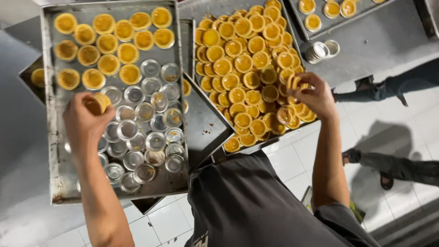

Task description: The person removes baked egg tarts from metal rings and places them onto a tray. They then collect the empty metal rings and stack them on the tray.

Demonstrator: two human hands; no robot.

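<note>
Here: left hand (84, 120) clamps a yellow tart (97, 103) above the grey tray (50, 137); right hand (315, 97) grips tarts (293, 82) over the heaped pile (242, 59).

Left hand (84, 121) holds a tart (97, 103), right hand (315, 96) grips another tart (294, 82)

shiny metal cups (156, 141), dull steel tray (47, 64)

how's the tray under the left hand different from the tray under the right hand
The left tray holds neat rows of yellow tarts at its far end and empty silver tins nearer; the right tray is heaped with tarts in a loose pile, no empty tins showing. The left tray sits square to the view, the right tray lies slanted. The left hand holds one tart, the right hand grips a few. Both trays are metal.
</note>
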